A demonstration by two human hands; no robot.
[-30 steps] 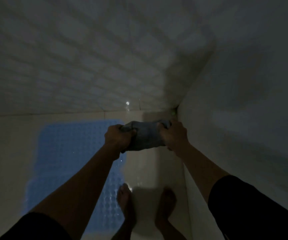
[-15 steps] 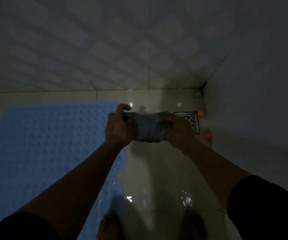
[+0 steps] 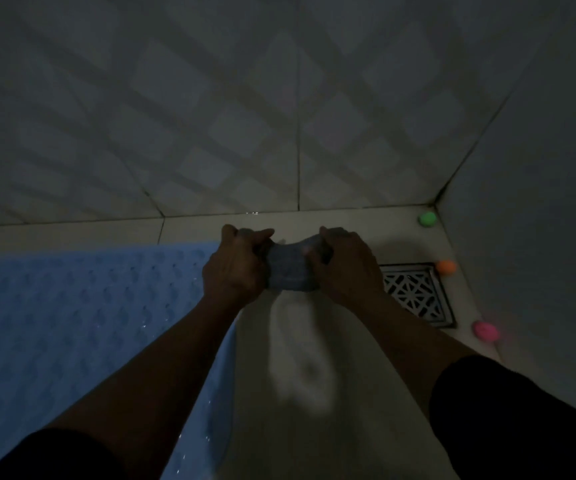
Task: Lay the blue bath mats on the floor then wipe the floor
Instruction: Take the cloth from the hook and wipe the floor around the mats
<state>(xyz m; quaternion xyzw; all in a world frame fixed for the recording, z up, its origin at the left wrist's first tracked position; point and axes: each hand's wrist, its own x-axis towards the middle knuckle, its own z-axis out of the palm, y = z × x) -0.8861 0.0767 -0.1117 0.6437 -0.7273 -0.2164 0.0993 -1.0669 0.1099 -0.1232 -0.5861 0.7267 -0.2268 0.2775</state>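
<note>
Lighting is dim, so we report only what reads clearly. We hold a small grey-blue cloth (image 3: pixel 291 271) stretched between both hands, above the pale tiled floor (image 3: pixel 314 427). Our left hand (image 3: pixel 234 268) has its fingers curled round the cloth's left end, thumb on top. Our right hand (image 3: pixel 345 268) grips the right end in the same manner, fingers wrapped over the fabric. The cloth sags slightly between the two grips; whether it touches the floor we cannot tell.

The light blue textured rubber bath mat (image 3: pixel 71 323) lies flat on the floor on the left, its far edge near the base of the wall and its right edge passing under our left forearm. Small water glints show on its surface.

To the right of the cloth, a square metal drain grate (image 3: pixel 418 292) is set into the floor. Three small round objects lie along the right wall: a green ball (image 3: pixel 427 219) in the corner, an orange ball (image 3: pixel 446 267) just beside the grate, and a pink ball (image 3: pixel 485 330) nearer to us. Patterned wall tiles (image 3: pixel 227 116) rise beyond the hands.
</note>
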